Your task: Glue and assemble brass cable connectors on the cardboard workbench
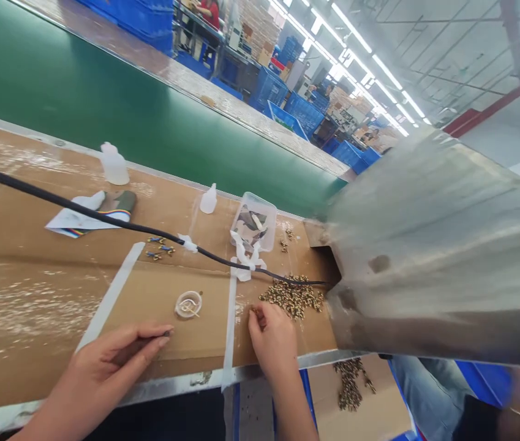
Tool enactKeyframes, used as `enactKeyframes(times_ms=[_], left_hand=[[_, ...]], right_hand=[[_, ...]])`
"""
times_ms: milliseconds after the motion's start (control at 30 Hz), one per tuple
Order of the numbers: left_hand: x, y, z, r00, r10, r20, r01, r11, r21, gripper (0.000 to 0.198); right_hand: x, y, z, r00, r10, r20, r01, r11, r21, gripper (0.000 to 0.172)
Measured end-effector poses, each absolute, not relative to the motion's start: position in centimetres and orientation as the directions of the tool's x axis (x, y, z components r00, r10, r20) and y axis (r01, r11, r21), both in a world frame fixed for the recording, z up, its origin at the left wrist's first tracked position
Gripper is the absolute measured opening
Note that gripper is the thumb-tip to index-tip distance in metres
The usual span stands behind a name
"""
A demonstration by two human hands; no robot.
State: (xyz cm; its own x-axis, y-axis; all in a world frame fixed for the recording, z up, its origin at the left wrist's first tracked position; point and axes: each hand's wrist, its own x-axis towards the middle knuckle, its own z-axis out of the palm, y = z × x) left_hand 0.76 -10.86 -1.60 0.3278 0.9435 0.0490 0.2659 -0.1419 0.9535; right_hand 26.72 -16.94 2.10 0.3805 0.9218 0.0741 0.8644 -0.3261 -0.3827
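Observation:
My right hand (pixel 272 338) pinches a small brass terminal (pixel 255 310) at the near edge of a heap of brass terminals (pixel 293 297) lying on a cardboard sheet (pixel 168 312). My left hand (pixel 103 367) rests farther left near the bench edge, with a thin dark wire (pixel 166 334) held between finger and thumb. A black cable (pixel 117 225) crosses the bench and ends over the heap. White tape strips hold it at two places, and its far end is hidden by the metal hood.
A clear plastic tub (pixel 254 222), white squeeze bottles (pixel 114 164), a small round lid (pixel 188 304) and a paper with ribbon wire (pixel 89 214) stand on the bench. A large metal hood (pixel 438 257) fills the right. A green conveyor belt (pixel 103 92) runs behind, and a box of terminals (pixel 349 383) sits below.

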Motion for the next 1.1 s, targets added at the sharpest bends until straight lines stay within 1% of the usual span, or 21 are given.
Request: enactKeyframes(times_ms=[33,100,133,233,300,433,500,600,733,833,867,933,1033,1100], left_hand=[[1.0,-11.0,-1.0,0.367,0.930,0.008,0.223,-0.096,0.970,0.025],[1.4,-11.4,-0.2,0.414,0.910,-0.032,0.151,-0.035,0.988,0.023],[1.6,-11.6,0.0,0.429,0.903,-0.041,0.132,-0.018,0.991,0.022],[1.7,-12.1,-0.4,0.456,0.889,-0.044,0.123,-0.014,0.992,0.020],[1.5,-12.2,-1.0,0.474,0.880,-0.043,0.127,-0.020,0.992,0.018],[1.4,-12.1,-1.7,0.504,0.863,-0.033,0.150,-0.050,0.988,0.016],[1.4,-12.0,-1.7,0.513,0.858,-0.031,0.161,-0.061,0.985,0.016],[1.3,-12.0,-1.4,0.539,0.841,-0.038,0.142,-0.047,0.989,0.016],[1.3,-12.0,-1.1,0.553,0.833,-0.028,0.108,-0.039,0.993,0.014],[1.3,-12.0,-1.3,0.547,0.837,-0.025,0.117,-0.047,0.992,0.013],[1.2,-12.0,-1.4,0.550,0.834,-0.030,0.120,-0.044,0.992,0.013],[1.2,-12.0,-1.6,0.561,0.827,-0.042,0.119,-0.030,0.992,0.014],[1.2,-12.1,-1.8,0.563,0.824,-0.056,0.124,-0.017,0.992,0.016],[1.3,-12.1,-1.9,0.554,0.831,-0.054,0.138,-0.027,0.990,0.016]], right_hand=[[26.8,-16.9,2.2,0.366,0.929,0.063,0.865,-0.314,-0.392,0.011],[27.0,-17.0,2.4,0.330,0.943,0.043,0.865,-0.284,-0.414,0.012],[27.0,-17.1,2.5,0.301,0.953,0.040,0.860,-0.253,-0.444,0.013],[26.7,-17.4,2.8,0.183,0.981,0.062,0.785,-0.107,-0.611,0.021],[26.1,-17.6,2.8,0.132,0.988,0.078,0.693,-0.036,-0.720,0.019],[24.1,-18.0,2.6,0.137,0.990,0.023,0.555,-0.058,-0.830,0.009],[23.1,-18.1,2.4,0.135,0.991,-0.007,0.494,-0.074,-0.866,0.007],[21.8,-18.3,2.3,0.078,0.997,-0.017,0.414,-0.048,-0.909,0.010],[20.9,-18.3,2.2,0.030,0.999,-0.032,0.252,-0.039,-0.967,0.014],[20.5,-18.2,1.9,0.018,0.998,-0.057,0.205,-0.060,-0.977,0.015],[20.4,-18.2,1.8,0.022,0.996,-0.081,0.178,-0.083,-0.981,0.014],[20.1,-18.1,1.3,0.043,0.986,-0.161,0.055,-0.163,-0.985,0.014],[19.7,-18.0,0.6,0.052,0.952,-0.301,-0.170,-0.289,-0.942,0.027],[19.5,-17.9,0.3,0.061,0.930,-0.362,-0.235,-0.339,-0.911,0.032]])
